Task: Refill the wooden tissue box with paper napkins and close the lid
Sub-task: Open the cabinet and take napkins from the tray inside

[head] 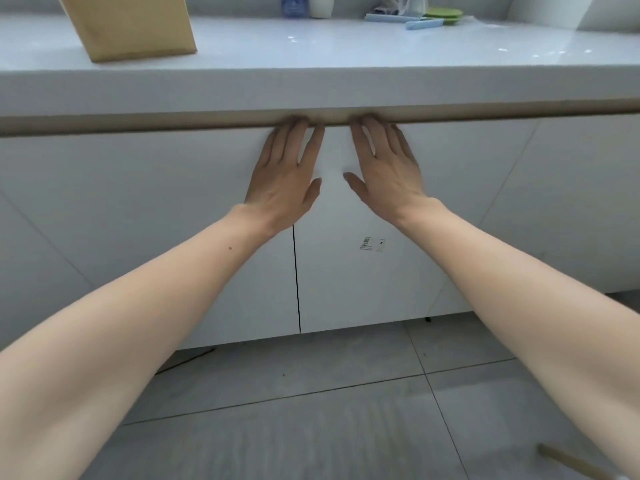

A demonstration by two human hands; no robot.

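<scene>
Reaching forward from the head camera's view, both bare forearms stretch toward a pair of white cabinet doors under a counter. The left hand lies flat against the left cabinet door, fingers straight and spread, with the fingertips tucked up into the tan recessed strip that runs beneath the counter edge. The right hand mirrors it on the right cabinet door, also flat and loose, fingertips at the same strip. Neither hand grasps anything; whether the fingertips hook behind the door tops cannot be told, since the strip hides them. The two hands sit close together on either side of the dark vertical seam between the doors, thumbs pointing toward each other but apart.

A small printed sticker sits on the right door below the right wrist. Above, the white countertop carries a tan wooden box at the upper left, tilted by the wide lens and cut off by the frame's top edge; this appears to be the tissue box, well apart from both hands. Farther back stand a blue bottle, a white cup, green plates and pale blue utensils. No napkins can be made out. Grey floor tiles fill the lower part of the view.
</scene>
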